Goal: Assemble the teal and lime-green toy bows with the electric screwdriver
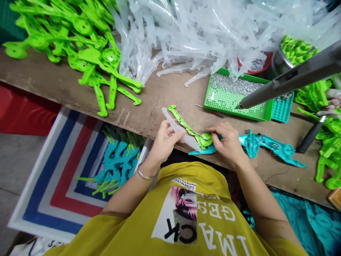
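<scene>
Left hand [167, 138] pinches the clear part [174, 124]; green part [189, 129] lies at its 2 o'clock by the bench [157, 101] edge, axis 11-to-5; right hand [227, 140], nearer the round end, bends its fingers, grip unclear.

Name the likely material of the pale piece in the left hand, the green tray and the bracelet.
Pale piece: probably plastic, smooth; it looks milky and translucent.
Green tray: likely moulded plastic, slightly glossy, going by its even colour and regular holes.
Bracelet: seemingly metal, polished, from its silvery glint.
</scene>
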Demonstrator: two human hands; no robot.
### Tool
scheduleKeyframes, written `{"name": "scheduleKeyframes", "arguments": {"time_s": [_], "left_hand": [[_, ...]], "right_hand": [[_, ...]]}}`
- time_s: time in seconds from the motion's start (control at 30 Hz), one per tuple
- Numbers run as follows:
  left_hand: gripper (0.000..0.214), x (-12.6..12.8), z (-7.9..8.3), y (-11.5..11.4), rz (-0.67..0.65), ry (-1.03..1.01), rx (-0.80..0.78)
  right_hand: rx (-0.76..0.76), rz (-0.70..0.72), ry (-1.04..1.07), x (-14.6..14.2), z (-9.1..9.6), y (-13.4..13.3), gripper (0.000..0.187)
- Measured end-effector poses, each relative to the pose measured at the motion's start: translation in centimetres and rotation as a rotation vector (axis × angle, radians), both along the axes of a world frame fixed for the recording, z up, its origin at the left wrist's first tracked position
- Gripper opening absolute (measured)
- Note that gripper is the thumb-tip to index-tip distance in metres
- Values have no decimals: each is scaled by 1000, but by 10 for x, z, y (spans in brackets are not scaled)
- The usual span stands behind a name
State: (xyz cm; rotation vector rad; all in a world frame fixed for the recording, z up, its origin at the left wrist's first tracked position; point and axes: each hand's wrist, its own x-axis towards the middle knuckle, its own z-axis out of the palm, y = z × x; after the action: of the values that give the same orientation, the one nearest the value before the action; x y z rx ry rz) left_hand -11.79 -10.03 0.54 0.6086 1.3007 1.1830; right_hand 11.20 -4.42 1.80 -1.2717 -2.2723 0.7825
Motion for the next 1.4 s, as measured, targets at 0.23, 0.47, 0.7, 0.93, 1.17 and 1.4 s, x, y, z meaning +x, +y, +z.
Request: {"name": "scheduleKeyframes", "arguments": {"time_s": [0.23,0.47,0.7,0.93,1.17,1.4], "left_hand": [[107,6,-25,6,-2,83,70],[128,4,-24,5,-43,97,24],[129,3,-28,6,-48,162,51],[108,0,-19,5,-133,426,50],[94,-6,-7,6,-246,683,57],[90,-5,0,7,-336,873,55]], "right_hand": [[-50,46,-14,-5,-10,-2,29],[-61,55,-14,-5,-11,0,31],[-113,82,-20,-5,-6,0,27],[-191,166,-88,-2,1,2,37],[-161,201,-106,-2,-4,3,37],[-131,206,-153,-4,-5,1,32]]}}
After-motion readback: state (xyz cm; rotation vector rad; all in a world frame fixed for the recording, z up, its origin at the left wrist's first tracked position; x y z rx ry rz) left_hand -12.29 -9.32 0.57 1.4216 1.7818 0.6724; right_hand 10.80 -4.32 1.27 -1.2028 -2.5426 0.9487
